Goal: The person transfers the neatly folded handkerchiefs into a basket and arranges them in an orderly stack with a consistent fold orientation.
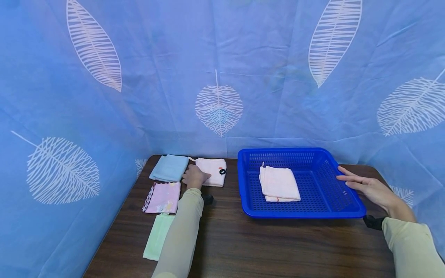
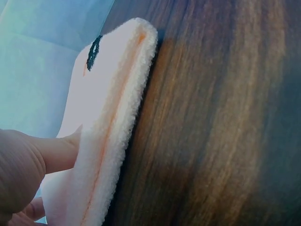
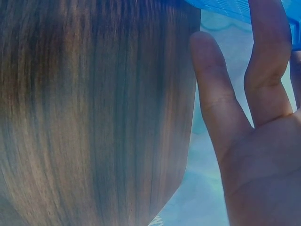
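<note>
At the back left of the table, my left hand (image 1: 194, 177) is at the left edge of a folded pale pink towel (image 1: 213, 172) with a black and red mark. In the left wrist view, the thumb (image 2: 61, 151) lies on the towel's face and another finger shows at its edge; the other fingertips are hidden. My right hand (image 1: 377, 193) touches the right rim of a blue plastic basket (image 1: 302, 214) with fairly straight, spread fingers (image 3: 214, 70). Inside the basket lies another folded pale pink towel (image 1: 279, 184).
Left of my left hand lie a folded light blue towel (image 1: 169, 168), a pink patterned towel (image 1: 162, 197) with a checked edge and a light green towel (image 1: 158, 235), partly behind my forearm. A blue leaf-patterned cloth (image 1: 264, 96) hangs behind the dark wooden table (image 1: 278, 247).
</note>
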`<state>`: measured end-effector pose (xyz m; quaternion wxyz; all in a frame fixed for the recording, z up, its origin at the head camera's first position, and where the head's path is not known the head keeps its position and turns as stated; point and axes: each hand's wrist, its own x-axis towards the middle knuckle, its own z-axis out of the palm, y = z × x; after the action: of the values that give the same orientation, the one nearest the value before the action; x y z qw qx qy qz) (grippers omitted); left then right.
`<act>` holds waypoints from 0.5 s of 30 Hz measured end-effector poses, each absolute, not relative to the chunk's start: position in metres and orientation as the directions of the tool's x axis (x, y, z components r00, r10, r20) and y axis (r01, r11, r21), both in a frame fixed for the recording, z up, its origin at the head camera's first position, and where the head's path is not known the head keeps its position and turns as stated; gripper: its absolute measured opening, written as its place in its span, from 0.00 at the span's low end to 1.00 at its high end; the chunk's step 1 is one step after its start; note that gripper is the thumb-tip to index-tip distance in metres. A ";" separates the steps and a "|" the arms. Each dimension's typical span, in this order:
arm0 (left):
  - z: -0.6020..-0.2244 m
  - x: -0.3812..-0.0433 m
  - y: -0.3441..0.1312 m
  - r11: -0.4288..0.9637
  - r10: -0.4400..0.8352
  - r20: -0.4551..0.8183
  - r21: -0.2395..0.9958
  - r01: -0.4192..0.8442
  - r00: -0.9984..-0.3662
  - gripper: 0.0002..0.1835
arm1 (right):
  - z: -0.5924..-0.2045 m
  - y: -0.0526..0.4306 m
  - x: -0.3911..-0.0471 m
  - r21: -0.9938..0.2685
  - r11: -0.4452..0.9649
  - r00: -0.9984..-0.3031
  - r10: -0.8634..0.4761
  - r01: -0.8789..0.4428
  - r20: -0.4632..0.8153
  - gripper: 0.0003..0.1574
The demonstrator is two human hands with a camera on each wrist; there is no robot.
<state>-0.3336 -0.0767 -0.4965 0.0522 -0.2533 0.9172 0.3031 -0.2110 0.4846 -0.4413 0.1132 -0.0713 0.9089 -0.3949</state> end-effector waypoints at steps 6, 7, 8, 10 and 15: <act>-0.494 -0.332 -0.077 0.703 -0.414 -0.252 0.521 -0.484 -0.874 0.46 | -0.442 0.485 -0.210 -0.749 0.660 -0.964 -0.231 -0.054 -0.133 0.32; -0.494 -0.331 -0.077 0.704 -0.412 -0.251 0.523 -0.481 -0.876 0.45 | -0.443 0.485 -0.210 -0.753 0.656 -0.963 -0.236 -0.060 -0.128 0.32; -0.493 -0.331 -0.077 0.703 -0.411 -0.248 0.526 -0.478 -0.877 0.43 | -0.443 0.485 -0.210 -0.751 0.657 -0.964 -0.235 -0.065 -0.122 0.31; -0.493 -0.331 -0.077 0.702 -0.408 -0.243 0.533 -0.473 -0.880 0.41 | -0.443 0.485 -0.210 -0.748 0.659 -0.966 -0.234 -0.073 -0.112 0.31; -0.493 -0.329 -0.078 0.695 -0.411 -0.214 0.555 -0.456 -0.886 0.37 | -0.445 0.486 -0.211 -0.723 0.686 -0.968 -0.226 -0.081 -0.106 0.30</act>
<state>-0.3285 -0.0776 -0.4935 0.0367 -0.2357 0.9199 0.3112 -0.2109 0.4864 -0.4445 0.0935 -0.0840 0.9133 -0.3873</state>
